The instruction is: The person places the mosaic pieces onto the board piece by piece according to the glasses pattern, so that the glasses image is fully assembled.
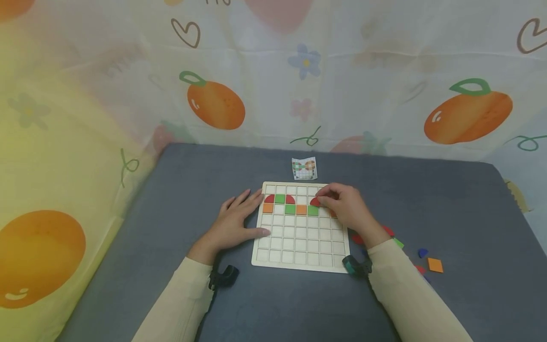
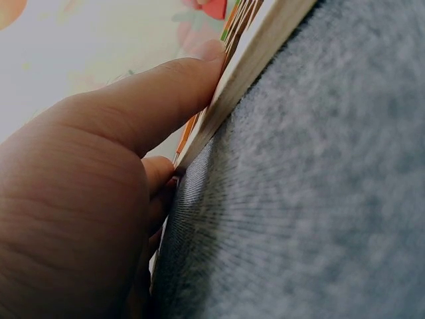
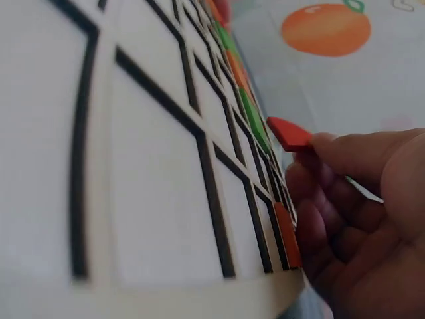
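A pale wooden grid board [image 1: 300, 269] lies on the grey surface. Along its left edge rests my left hand [image 1: 232, 222], fingers extended and thumb [image 2: 179, 83] touching the rim. My right hand [image 1: 349, 209] pinches a red quarter-round tile [image 3: 290, 136] between thumb and fingers over the upper right cells. In the right wrist view the tile is tilted and held off the board. Set in the upper rows are a green square [image 1: 279, 198], an orange square [image 1: 301, 209], another green square [image 1: 313, 210] and other red, green and orange tiles. An orange tile [image 3: 285, 232] is partly hidden by the right hand in the head view.
Beyond the board lies a small printed card [image 1: 304, 169] with a coloured pattern. Loose tiles lie to the right, including an orange square [image 1: 435, 265] and a blue piece [image 1: 422, 252]; the right forearm partly covers several others. A fruit-printed cloth [image 1: 265, 85] hangs behind.
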The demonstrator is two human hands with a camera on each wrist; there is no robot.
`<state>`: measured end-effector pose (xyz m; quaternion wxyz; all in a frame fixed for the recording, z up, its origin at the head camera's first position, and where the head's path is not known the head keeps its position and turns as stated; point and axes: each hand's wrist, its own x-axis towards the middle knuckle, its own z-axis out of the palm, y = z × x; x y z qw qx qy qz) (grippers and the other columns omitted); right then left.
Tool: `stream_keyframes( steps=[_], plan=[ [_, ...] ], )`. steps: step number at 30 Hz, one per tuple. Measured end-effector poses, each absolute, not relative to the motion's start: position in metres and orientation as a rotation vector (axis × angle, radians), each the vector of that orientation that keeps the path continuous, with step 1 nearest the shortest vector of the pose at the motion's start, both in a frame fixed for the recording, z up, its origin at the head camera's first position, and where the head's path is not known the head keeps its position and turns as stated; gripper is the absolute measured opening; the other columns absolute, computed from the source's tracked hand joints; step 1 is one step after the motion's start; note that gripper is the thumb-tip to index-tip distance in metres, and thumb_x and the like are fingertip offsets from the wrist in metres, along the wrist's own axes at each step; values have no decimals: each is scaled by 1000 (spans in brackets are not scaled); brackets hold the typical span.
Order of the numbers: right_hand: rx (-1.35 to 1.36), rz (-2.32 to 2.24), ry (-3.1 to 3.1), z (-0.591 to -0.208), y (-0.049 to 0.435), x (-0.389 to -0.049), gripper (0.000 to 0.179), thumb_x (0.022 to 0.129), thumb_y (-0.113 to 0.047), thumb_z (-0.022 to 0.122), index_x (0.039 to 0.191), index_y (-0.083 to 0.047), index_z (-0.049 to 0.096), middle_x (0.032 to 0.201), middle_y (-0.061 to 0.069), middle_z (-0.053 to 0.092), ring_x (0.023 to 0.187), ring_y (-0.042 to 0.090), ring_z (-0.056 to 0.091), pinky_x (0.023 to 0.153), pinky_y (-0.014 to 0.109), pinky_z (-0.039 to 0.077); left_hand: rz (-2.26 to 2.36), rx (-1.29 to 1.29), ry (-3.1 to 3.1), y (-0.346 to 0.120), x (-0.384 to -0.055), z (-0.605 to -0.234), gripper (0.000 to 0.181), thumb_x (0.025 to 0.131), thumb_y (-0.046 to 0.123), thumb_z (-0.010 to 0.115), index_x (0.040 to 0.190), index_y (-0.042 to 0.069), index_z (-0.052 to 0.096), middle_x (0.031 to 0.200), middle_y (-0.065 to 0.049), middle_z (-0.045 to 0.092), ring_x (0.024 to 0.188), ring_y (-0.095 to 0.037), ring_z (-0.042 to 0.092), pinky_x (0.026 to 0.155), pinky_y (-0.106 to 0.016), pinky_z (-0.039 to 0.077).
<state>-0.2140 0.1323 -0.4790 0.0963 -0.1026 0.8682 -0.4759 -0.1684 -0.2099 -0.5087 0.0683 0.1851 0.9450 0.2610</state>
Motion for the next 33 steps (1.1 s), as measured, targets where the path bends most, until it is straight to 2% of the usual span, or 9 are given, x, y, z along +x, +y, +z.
stream_keyframes(
  steps=[4,11,19,25,33],
  plan=[
    [-313,-1362,2606,-480,131,-217,12,108,-17,73,116,-13,81,104,4,73,92,27,60,83,44,49,795,564,2848,-210,-169,-508,108,91,67,80,174,22,29,178,10,21,166,-23,8,126,-59,4],
    [-344,-1308,2625,-480,127,-221,17,110,-13,68,120,-13,81,117,7,72,101,29,62,89,47,50,793,560,2854,-210,-169,-508,109,90,68,80,174,22,29,178,10,21,166,-23,8,126,-60,4],
    [-395,-1293,2635,-481,125,-219,19,110,-10,66,123,-14,80,123,5,69,101,28,64,90,48,51,792,563,2847,-210,-169,-507,109,90,68,80,174,21,29,178,10,21,166,-23,8,126,-59,4],
    [-396,-1310,2589,-481,127,-218,23,111,-12,62,125,-17,80,123,5,72,101,27,65,90,48,49,769,554,2848,-209,-168,-505,109,91,68,79,174,20,29,179,9,21,166,-24,8,127,-59,4],
    [-400,-1306,2565,-479,128,-217,21,111,-16,64,126,-16,79,116,5,73,97,27,66,88,49,50,773,550,2842,-208,-167,-505,108,91,66,80,174,20,29,179,9,21,166,-23,8,127,-59,4]
  ],
)
